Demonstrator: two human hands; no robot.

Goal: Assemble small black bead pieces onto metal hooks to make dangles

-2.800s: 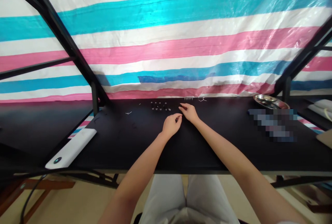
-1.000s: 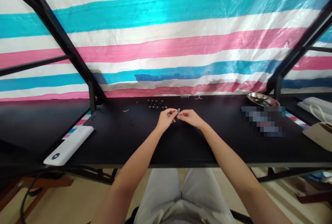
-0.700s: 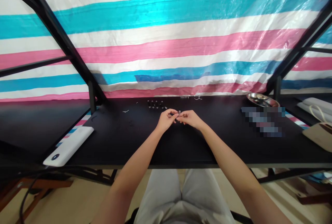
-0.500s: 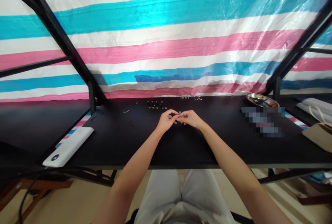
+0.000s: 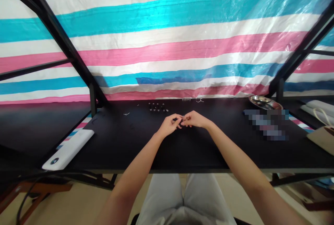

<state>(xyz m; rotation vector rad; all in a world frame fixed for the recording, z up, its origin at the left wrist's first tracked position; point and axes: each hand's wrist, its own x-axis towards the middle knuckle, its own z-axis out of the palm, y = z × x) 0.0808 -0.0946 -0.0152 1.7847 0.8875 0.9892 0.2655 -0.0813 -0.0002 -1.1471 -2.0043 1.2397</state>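
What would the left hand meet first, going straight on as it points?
Probably the right hand, directly ahead of the left hand; whether the two touch is hard to tell.

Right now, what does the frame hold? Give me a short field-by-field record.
Tabletop: flat, black
Left hand: curled inward
Right hand: close beside the left, also curled
Grip: contents too hidden to tell
Beyond hands: group of small dark grey-ended cylinders
Far edge: row of small silvery metal pieces
Left side: long white box
Right side: round shiny metal dish, pixelated patch nearer
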